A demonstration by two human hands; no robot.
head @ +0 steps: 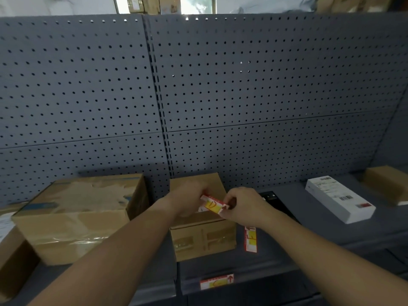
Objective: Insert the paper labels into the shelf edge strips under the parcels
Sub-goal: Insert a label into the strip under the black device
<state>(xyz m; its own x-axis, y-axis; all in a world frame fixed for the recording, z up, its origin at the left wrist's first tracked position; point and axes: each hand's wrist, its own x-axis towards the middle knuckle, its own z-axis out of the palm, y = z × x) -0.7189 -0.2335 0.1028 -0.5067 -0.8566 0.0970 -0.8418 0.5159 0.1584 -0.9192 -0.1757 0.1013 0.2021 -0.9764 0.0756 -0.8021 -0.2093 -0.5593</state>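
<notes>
Red-and-yellow paper label [213, 206] is pinched between left hand [187, 200] and right hand [244, 206] above the brown cardboard parcel [202, 237]; one label [217, 282] already sits in the grey shelf edge strip [254, 283], another [251, 239] lies waiting.

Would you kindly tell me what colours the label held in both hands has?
The label is white and red with a yellow patch, seen in the head view.

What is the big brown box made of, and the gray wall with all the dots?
The big brown box looks like cardboard: dull tan faces, folded edges, and shiny clear tape across its front. The gray wall seems to be painted metal, smooth and matte, with neat rows of punched holes; hard plastic can't be ruled out.
</notes>
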